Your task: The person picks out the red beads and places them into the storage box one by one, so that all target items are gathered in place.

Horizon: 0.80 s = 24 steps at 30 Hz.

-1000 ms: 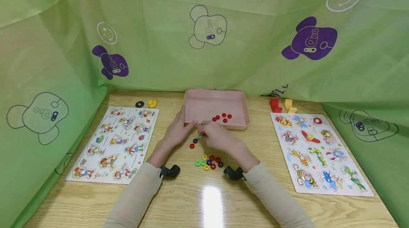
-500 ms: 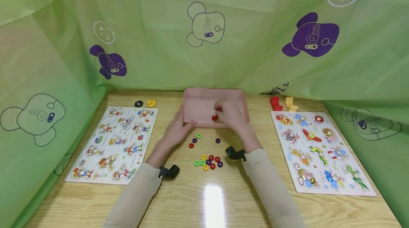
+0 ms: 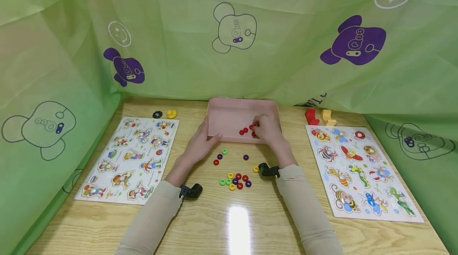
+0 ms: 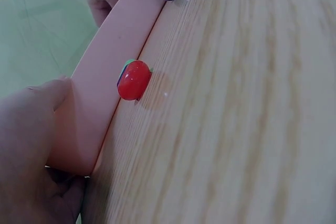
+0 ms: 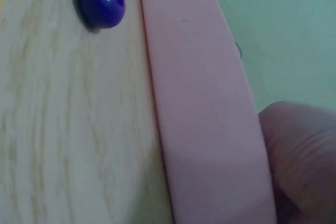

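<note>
At the near left corner of the pink tray [image 3: 229, 116], my left hand [image 3: 198, 143] grips it, thumb at the front rim and fingers round the corner. My right hand [image 3: 266, 128] is inside the tray with bent fingers, down among several red beads [image 3: 245, 130]. Its fingertips are partly hidden, and in the right wrist view the tray wall [image 5: 205, 87] covers them, so whether they pinch a bead cannot be told. In front of the tray lie a green bead [image 3: 224, 151], purple beads [image 3: 246, 157] and a red bead [image 4: 135, 80].
A mixed cluster of beads [image 3: 235, 181] lies nearer, with a yellow bead [image 3: 255, 169] beside the right wrist camera. Picture puzzle boards flank the hands, left [image 3: 129, 159] and right [image 3: 361, 171]. Behind them stand a yellow duck [image 3: 171, 114], a black disc [image 3: 157, 114] and red [image 3: 312, 116] and yellow blocks [image 3: 327, 117].
My right hand has gone from the table in front of the tray into it, then shifted right among the red beads. The left hand has stayed at the tray corner.
</note>
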### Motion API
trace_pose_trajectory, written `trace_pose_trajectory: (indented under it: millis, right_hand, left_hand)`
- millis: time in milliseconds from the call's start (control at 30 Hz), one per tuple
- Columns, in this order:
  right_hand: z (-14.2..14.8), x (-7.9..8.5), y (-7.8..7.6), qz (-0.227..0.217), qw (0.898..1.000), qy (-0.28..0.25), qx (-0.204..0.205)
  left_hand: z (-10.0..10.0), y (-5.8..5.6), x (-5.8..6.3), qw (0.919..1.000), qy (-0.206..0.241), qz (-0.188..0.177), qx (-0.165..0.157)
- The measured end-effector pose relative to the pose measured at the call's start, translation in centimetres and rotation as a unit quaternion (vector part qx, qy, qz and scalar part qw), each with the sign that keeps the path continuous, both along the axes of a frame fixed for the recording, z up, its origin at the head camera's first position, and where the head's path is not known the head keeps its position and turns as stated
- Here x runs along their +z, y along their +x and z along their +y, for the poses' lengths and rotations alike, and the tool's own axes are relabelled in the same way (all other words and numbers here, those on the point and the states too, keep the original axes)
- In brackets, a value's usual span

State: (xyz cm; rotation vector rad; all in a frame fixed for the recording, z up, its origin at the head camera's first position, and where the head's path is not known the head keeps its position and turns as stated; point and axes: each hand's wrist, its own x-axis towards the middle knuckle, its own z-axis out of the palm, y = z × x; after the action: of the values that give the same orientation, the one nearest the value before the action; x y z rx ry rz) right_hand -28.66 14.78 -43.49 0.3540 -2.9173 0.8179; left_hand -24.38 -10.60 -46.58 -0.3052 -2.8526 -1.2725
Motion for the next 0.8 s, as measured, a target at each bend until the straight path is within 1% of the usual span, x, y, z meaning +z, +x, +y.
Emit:
trace_pose_trajectory:
  millis: [167,233,333,433,500,567,667,733,800]
  right_hand:
    - [0.0,0.8,0.1,0.028,0.999,-0.014,0.024]
    - [-0.2,1.6,0.4,0.039,0.998,-0.017,0.038]
    - [-0.9,3.2,1.7,0.059,0.996,0.003,0.074]
    - [-2.1,4.7,3.5,0.045,0.992,0.026,0.117]
    - [-3.1,5.1,4.8,0.034,0.988,0.044,0.143]
    - [-4.2,5.2,6.0,0.0,0.986,0.047,0.162]
    - [-5.7,5.0,7.5,-0.017,0.977,0.062,0.202]
    - [-6.6,4.9,8.3,-0.026,0.97,0.062,0.235]
    - [-7.3,4.6,8.8,-0.025,0.96,0.068,0.269]
  left_hand:
    - [0.0,0.0,0.0,1.0,-0.005,-0.004,0.002]
    - [0.0,0.0,0.1,1.0,-0.005,-0.004,0.003]
    - [0.1,0.0,0.1,1.0,-0.005,-0.003,0.005]
    - [0.1,0.0,0.1,1.0,-0.005,-0.003,0.007]
    - [0.1,0.0,0.1,0.9999,-0.007,-0.002,0.007]
    - [0.0,-0.1,0.1,0.9999,-0.013,-0.001,0.006]
    - [0.0,0.0,0.1,0.9999,-0.017,0.0,0.003]
    - [-0.1,0.0,0.2,0.9999,-0.016,-0.001,0.001]
    - [-0.1,0.1,0.3,0.9999,-0.012,0.001,-0.001]
